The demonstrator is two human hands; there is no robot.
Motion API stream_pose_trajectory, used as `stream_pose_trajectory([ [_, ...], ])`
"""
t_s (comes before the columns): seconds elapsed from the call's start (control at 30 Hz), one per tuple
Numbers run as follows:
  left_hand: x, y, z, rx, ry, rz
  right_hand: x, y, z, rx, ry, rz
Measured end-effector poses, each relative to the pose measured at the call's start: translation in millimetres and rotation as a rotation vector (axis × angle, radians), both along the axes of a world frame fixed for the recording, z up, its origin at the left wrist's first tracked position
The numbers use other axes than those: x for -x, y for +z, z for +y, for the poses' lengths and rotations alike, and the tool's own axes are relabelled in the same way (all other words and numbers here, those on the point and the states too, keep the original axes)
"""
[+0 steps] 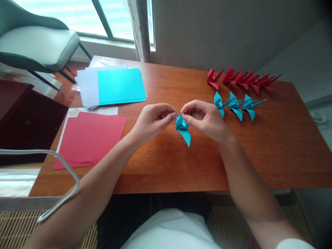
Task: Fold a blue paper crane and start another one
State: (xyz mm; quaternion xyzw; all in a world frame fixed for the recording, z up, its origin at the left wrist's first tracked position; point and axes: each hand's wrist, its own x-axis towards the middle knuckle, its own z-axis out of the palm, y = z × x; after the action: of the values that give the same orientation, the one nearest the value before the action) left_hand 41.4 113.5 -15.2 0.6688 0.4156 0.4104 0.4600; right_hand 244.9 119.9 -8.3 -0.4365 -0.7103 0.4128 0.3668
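Observation:
Between my two hands, over the middle of the wooden table, is a blue origami crane [184,133] with one wing pointing down toward me. My left hand [157,119] is closed in a pinch, thumb and fingertips at the crane's upper left tip. From the other side, my right hand [203,119] pinches the crane near its top, fingers curled. The fingers hide part of the crane's upper side. Just right of my right hand stands a row of blue cranes [235,105]. Behind them is a row of several red cranes [243,80].
A stack of blue paper [121,86] lies on white sheets [88,86] at the back left. Nearer me is red paper [90,138]. A white cable [64,162] crosses my left forearm. Beyond the table [168,173] are a chair [38,45] and a window.

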Motion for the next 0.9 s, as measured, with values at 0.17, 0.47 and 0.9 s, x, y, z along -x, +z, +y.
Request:
stream_pose_trajectory([
  [0.17,-0.8,2.1,-0.8,-0.032,-0.001,0.051,0.1,2.3,-0.5,0.002,0.015,-0.001],
  [0.47,-3.0,3.7,-3.4,-0.201,0.037,0.202,1.0,5.9,-1.6,-0.006,0.026,-0.040],
  [0.9,-2.2,0.7,-4.7,-0.370,0.043,0.375,1.7,3.9,-1.2,-0.002,0.025,-0.048],
])
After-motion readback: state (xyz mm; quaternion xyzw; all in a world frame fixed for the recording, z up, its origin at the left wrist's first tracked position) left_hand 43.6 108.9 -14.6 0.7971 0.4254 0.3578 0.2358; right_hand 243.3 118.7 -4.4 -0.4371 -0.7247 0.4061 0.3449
